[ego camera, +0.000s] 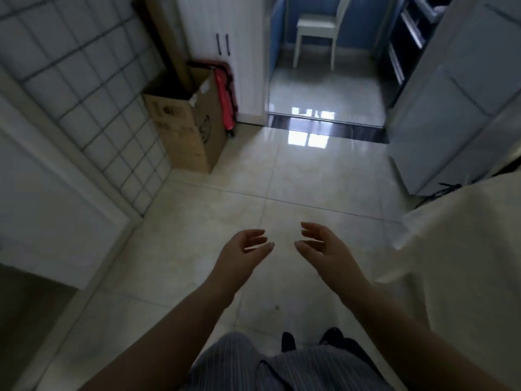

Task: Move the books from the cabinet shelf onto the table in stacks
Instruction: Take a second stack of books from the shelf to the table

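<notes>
Empty-handed, you held your left hand point(248, 249) and right hand point(321, 244) open above the floor point(197, 221), no books visible; best kept apart, ready for a two-sided lift.

Dim, blurry, glare on floor point(307, 136)

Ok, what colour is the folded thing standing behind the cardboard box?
Red with dark edges, as the head view shows: the folded item stands upright behind the cardboard box.

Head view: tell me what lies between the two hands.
Nothing. In the head view the left hand and right hand face each other, open and empty, with only bare tiled floor showing in the gap.
</notes>
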{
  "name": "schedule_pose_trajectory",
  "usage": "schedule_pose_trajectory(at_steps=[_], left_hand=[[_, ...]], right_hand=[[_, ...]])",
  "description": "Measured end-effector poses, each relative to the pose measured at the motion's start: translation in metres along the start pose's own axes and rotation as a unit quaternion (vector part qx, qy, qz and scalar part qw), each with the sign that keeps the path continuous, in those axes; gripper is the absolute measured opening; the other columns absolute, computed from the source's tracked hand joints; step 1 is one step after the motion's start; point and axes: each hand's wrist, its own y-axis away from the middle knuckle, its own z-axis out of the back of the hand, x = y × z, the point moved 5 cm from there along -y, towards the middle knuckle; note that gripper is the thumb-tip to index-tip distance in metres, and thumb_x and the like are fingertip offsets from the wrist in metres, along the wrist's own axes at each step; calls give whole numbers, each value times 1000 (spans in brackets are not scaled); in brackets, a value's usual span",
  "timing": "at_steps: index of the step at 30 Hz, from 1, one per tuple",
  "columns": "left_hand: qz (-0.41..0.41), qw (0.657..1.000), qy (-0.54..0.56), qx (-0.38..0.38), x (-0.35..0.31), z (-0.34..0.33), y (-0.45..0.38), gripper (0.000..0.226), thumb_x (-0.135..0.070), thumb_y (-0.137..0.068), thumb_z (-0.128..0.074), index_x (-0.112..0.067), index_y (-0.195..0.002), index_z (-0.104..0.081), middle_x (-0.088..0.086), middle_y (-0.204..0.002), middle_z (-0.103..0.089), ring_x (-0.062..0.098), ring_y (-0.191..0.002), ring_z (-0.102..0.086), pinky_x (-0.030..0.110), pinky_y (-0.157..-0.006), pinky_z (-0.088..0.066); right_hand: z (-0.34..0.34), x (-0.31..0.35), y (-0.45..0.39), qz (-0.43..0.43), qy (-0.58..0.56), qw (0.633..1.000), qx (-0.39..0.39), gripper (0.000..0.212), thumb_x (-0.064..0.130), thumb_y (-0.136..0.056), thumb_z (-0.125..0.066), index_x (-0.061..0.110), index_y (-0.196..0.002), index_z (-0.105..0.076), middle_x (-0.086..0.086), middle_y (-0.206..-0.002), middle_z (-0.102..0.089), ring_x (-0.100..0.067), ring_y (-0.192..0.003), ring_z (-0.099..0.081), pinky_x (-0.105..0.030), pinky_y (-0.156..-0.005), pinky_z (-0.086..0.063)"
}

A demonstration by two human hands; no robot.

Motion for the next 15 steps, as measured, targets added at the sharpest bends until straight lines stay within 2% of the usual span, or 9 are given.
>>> schedule_pose_trajectory(at_steps=[4, 7, 12, 14, 15], left_hand=[[14, 994, 50, -97, 31, 103, 47, 38, -28, -83, -67, -21, -120, -57, -3, -115, -65, 9, -105, -61, 31, -90, -51], [23, 982, 84, -168, 55, 168, 80, 32, -29, -83, -68, -25, -114, -59, -5, -113, -65, 8, -103, -62, 32, -92, -51], [39, 949, 149, -273, 95, 252, 128, 25, -30, -83, -67, -31, -107, -58, -7, -112, -65, 9, -103, -62, 33, -90, -51], [48, 942, 162, -291, 100, 266, 133, 24, -28, -84, -68, -31, -105, -58, -5, -112, -65, 11, -103, -61, 32, -89, -50], [54, 916, 198, -344, 121, 297, 154, 22, -27, -84, -68, -32, -102, -57, -4, -112, -65, 12, -103, -61, 32, -89, -49]], right_hand=[[-98, 43, 13, 36, 18, 995, 91, 45, 29, -87, -61, 26, -130, -47, 6, -124, -53, -7, -104, -57, -14, -79, -44], [-163, 70, 21, 55, 20, 987, 151, 47, 29, -87, -62, 27, -131, -46, 7, -122, -53, 2, -98, -56, -10, -71, -44], [-259, 108, 31, 86, 53, 962, 255, 44, 29, -87, -62, 30, -129, -47, 10, -120, -54, 7, -96, -54, -9, -69, -42], [-272, 120, 30, 85, 44, 958, 269, 42, 28, -87, -63, 30, -127, -50, 8, -120, -55, 4, -98, -56, -12, -72, -45], [-319, 134, 33, 101, 57, 939, 324, 41, 27, -87, -64, 31, -125, -51, 8, -120, -56, 3, -99, -57, -14, -73, -46]])
